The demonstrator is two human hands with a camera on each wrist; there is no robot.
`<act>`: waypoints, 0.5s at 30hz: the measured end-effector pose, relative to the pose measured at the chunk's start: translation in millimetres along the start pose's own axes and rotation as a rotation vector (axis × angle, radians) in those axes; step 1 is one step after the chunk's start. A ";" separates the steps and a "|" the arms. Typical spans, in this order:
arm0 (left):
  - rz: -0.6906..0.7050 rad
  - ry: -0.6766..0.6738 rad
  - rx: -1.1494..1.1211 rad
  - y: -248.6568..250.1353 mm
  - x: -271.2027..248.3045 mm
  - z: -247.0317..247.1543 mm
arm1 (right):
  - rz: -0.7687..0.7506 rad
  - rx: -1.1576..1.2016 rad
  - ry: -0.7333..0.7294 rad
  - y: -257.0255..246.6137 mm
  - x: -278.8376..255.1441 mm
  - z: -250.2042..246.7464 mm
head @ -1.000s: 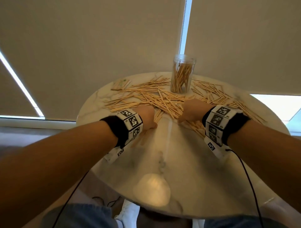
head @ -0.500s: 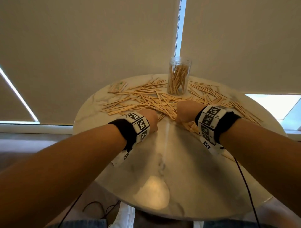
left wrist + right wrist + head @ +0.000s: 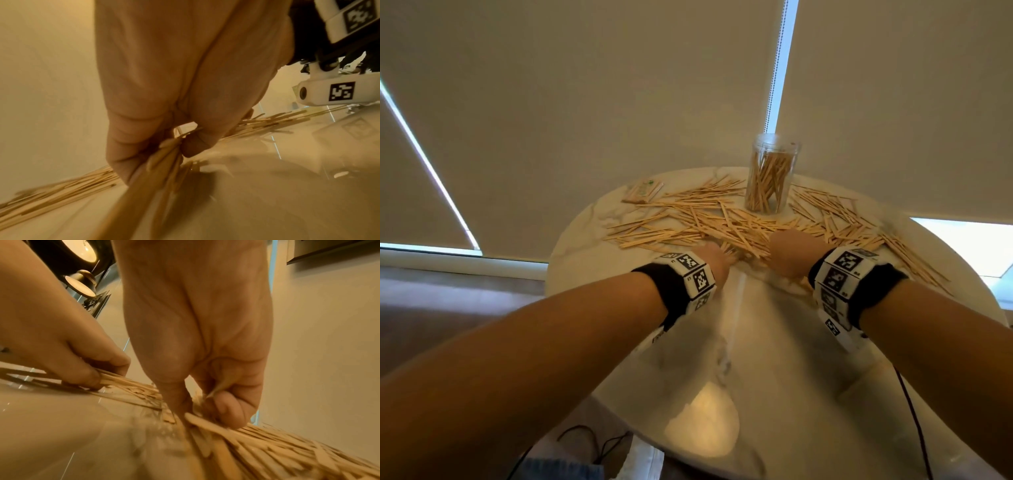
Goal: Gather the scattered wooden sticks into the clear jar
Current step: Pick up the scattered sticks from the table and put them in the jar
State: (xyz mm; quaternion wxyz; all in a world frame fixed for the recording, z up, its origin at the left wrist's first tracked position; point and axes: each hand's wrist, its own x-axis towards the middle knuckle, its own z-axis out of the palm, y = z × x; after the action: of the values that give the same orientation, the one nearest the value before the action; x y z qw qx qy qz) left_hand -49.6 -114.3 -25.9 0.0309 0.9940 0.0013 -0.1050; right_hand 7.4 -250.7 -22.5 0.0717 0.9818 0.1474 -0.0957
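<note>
While both hands work at the near edge of the pile, the left hand [image 3: 717,262] has its fingers [image 3: 131,152] curled around a small bundle of wooden sticks [image 3: 722,224], and the right hand [image 3: 792,253] likewise pinches several between thumb and bent fingers [image 3: 234,410] (both wrist views are blurred). Most sticks lie scattered across the far half of the round marble tabletop [image 3: 774,359]. At its far edge stands the clear jar [image 3: 770,173], upright, already partly filled with sticks. A small packet [image 3: 642,192] lies at the far left.
</note>
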 end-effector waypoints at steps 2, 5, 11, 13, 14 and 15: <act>0.010 -0.034 -0.022 -4.5 1.5 -5.0 | 0.009 0.044 -0.032 6.9 -0.8 -1.7; 0.029 -0.065 -0.113 -15.1 11.1 -12.5 | 0.034 0.108 -0.036 16.1 -4.6 -7.0; 0.024 0.064 -0.349 -25.9 21.2 -19.6 | 0.057 0.321 0.003 34.6 -7.8 -19.4; 0.023 0.087 -0.487 -26.9 25.0 -22.7 | 0.058 0.430 0.041 35.4 -12.3 -24.1; 0.034 0.095 -0.565 -28.1 28.3 -23.6 | 0.060 0.470 0.069 34.8 -14.1 -25.9; 0.037 0.102 -0.656 -28.7 32.5 -24.7 | 0.058 0.511 0.094 33.3 -16.1 -28.3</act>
State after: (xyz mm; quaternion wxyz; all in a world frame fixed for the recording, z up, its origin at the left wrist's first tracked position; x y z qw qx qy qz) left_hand -12.9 -84.2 -10.4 0.3510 0.9349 0.0184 -0.0487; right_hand 7.1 -281.9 12.1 -0.1829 0.9753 0.0932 -0.0819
